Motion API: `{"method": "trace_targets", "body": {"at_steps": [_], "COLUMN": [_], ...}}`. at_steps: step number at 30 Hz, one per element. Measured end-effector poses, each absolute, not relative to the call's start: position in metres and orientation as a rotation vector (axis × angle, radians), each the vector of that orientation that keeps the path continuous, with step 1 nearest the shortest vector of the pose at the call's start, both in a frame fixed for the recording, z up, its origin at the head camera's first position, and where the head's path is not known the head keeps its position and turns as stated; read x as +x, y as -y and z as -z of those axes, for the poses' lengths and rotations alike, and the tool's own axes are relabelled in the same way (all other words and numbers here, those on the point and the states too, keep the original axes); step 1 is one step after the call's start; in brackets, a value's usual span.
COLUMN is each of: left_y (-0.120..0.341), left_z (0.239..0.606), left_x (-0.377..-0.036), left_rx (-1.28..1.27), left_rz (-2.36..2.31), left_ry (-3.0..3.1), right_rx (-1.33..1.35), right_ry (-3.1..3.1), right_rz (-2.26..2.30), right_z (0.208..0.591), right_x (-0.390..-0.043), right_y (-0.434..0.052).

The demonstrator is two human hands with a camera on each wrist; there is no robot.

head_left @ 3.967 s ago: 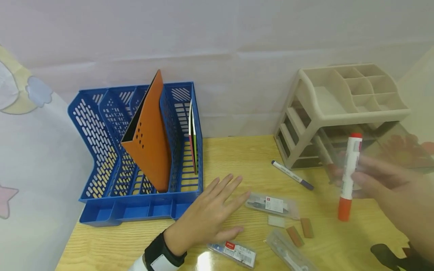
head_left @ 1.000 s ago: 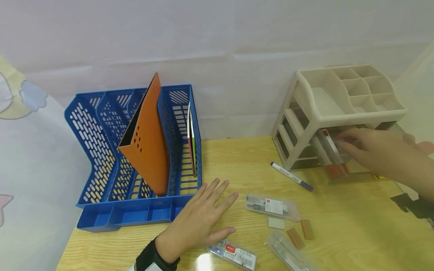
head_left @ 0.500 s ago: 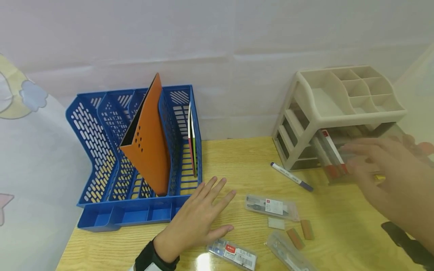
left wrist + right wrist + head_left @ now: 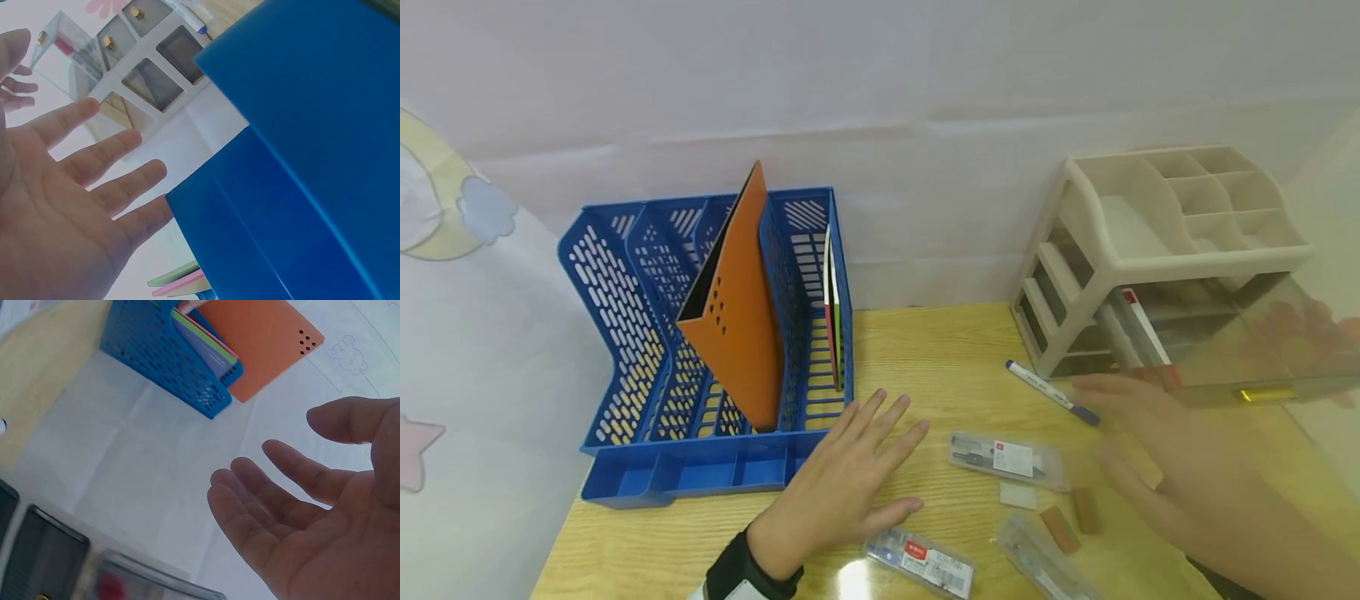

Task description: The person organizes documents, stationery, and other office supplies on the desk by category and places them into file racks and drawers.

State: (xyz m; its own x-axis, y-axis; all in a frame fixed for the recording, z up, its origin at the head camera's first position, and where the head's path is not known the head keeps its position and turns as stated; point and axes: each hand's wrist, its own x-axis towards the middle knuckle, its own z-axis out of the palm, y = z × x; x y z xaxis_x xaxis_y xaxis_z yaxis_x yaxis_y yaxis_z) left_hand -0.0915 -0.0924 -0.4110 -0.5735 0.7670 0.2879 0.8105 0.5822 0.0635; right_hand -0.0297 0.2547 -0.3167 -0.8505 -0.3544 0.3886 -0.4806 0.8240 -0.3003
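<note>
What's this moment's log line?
left hand: empty, near blue rack | right hand: empty, near blue-capped marker | drawer: pulled out, red-capped marker inside

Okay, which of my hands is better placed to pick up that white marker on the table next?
Likely your right hand: it is empty and, in the head view, appears close to the marker. Your left hand is empty too, but farther from the marker, by the blue rack.
</note>
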Motion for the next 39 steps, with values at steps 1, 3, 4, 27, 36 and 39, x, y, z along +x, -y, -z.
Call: {"method": "trace_targets", "body": {"at_steps": [1, 3, 4, 27, 36, 39], "left_y": [0.092, 0.091, 0.091, 0.089, 0.088, 0.088], "left_z": [0.411, 0.412, 0.412, 0.414, 0.415, 0.416], "left_x": [-0.091, -0.091, -0.090, -0.088, -0.088, -0.088], "left_rx": [-1.312, -1.314, -1.316, -1.322, -1.325, -1.329], "left_rz": [0.278, 0.285, 0.283, 0.209, 0.220, 0.228], "left_ry": [2.590, 2.600, 2.603, 2.637, 2.638, 2.641], "right_rx": [0.643, 0.633, 0.629, 0.681, 0.524, 0.513], "right_ry": [2.710, 2.771, 2.799, 2.769, 2.911, 2.919], "right_rz": [-0.569, -0.572, -0.579, -0.485, -0.489, -0.470], "right_z": [0.322, 0.330, 0.334, 0.431, 0.443, 0.448], "right_x": [-0.030, -0.030, -0.030, -0.093, -0.109, -0.115], "right_y": [-0.254, -0.252, -0.251, -0.280, -0.292, -0.295]}}
